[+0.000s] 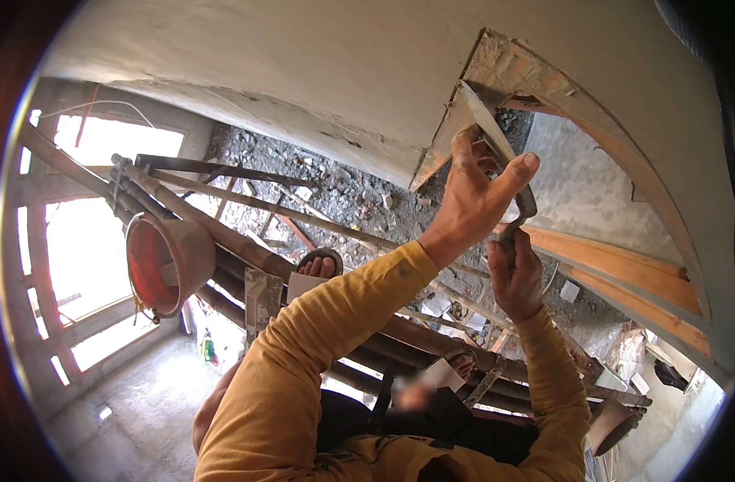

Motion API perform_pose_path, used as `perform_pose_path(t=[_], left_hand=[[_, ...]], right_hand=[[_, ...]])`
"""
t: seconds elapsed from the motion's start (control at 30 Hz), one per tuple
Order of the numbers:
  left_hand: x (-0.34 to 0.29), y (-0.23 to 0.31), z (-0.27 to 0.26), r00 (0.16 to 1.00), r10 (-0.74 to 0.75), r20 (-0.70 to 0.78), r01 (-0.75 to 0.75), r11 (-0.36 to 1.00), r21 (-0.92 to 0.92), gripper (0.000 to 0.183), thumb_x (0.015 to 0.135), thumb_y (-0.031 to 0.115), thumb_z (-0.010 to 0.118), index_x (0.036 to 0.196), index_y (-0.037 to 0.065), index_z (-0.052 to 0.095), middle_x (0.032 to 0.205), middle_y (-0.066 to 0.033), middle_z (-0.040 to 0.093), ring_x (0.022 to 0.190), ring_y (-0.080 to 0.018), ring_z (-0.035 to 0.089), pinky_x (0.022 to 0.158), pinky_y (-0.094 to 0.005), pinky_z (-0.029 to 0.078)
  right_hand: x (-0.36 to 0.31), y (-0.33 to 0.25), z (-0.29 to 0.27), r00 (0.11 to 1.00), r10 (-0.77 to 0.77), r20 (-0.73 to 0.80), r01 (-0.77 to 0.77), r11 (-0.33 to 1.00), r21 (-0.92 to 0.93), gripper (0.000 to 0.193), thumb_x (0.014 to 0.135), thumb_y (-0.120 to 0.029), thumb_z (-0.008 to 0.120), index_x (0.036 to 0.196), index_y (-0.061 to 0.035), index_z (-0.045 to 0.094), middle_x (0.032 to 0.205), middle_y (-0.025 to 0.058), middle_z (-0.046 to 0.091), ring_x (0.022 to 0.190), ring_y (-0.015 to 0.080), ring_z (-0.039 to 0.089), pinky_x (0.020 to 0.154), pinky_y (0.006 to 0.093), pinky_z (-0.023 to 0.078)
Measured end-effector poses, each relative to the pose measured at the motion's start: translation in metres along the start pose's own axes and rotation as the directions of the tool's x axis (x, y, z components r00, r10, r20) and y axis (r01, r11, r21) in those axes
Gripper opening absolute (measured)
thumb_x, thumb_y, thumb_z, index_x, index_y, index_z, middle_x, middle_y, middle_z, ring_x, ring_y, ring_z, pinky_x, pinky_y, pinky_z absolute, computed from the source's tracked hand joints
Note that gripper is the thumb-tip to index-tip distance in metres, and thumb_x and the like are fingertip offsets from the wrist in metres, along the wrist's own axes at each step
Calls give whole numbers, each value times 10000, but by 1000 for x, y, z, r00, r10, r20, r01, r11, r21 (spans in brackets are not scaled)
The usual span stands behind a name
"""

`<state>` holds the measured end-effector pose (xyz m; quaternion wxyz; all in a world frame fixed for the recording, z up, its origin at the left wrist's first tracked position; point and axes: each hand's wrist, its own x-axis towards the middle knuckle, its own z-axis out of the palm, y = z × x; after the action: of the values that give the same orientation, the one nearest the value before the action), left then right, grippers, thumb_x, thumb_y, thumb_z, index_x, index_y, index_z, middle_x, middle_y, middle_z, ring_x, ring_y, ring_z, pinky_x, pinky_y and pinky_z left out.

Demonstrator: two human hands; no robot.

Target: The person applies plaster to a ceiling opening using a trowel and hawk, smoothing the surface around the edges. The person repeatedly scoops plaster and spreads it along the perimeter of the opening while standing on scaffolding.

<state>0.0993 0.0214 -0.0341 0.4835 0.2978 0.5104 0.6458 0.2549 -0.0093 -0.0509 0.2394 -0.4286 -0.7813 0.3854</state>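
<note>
My right hand (516, 277) is closed around the handle of a plastering trowel (486, 120). The trowel's thin blade slants up to the left against the reveal of an arched opening. Close to the blade is my left hand (476, 197), its thumb and index finger spread apart; its other fingers are partly hidden behind the blade. A band of rough, wet-looking plaster (516, 68) covers the top corner of the arch edge. Below it, a board-like strip (444, 149) runs down along the wall edge beside my left fingers.
Bamboo scaffold poles (400, 333) cross beneath me, with my sandalled foot (319, 263) on them. A stained bucket (171, 261) hangs at the left; another bucket (611, 426) is at the lower right. Wooden planks (616, 257) span the opening. Rubble (343, 185) covers the ground far below.
</note>
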Motion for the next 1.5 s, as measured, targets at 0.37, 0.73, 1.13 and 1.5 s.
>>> perform_pose_path(t=[0.37, 0.73, 1.13, 1.5], left_hand=[[2, -31, -12, 999, -36, 0, 36, 998, 48, 870, 800, 531, 685, 1245, -122, 320, 1106, -262, 537, 1051, -284, 554, 903, -396, 460], [0, -51, -24, 985, -160, 64, 159, 987, 24, 872, 836, 482, 678, 1316, -125, 276, 1140, -243, 555, 1073, -250, 573, 894, -349, 482], [3, -50, -24, 996, -82, 42, 80, 995, 56, 907, 821, 510, 677, 1311, -136, 272, 1137, -269, 549, 1067, -279, 577, 879, -367, 490], [6, -82, -30, 979, -191, 72, 191, 982, 8, 872, 832, 546, 648, 1349, -56, 288, 1233, -245, 521, 1092, -255, 568, 835, -353, 501]], right_hand=[[-4, 18, 15, 999, 35, 20, -34, 999, -41, 236, 907, -150, 602, 1052, 20, 528, 835, 204, 586, 732, 379, 619, 620, 403, 485], [-16, 46, 29, 999, 25, 27, -21, 989, -145, 243, 900, -171, 612, 1029, 13, 519, 815, 202, 598, 732, 408, 612, 612, 428, 485], [-11, 43, 32, 1000, 9, -4, -9, 997, -74, 225, 900, -171, 617, 1011, 2, 524, 811, 192, 592, 718, 403, 605, 607, 422, 482], [-15, 75, 43, 999, 40, 20, -35, 979, -201, 225, 893, -198, 626, 990, -33, 506, 784, 192, 597, 685, 412, 602, 567, 464, 469]])
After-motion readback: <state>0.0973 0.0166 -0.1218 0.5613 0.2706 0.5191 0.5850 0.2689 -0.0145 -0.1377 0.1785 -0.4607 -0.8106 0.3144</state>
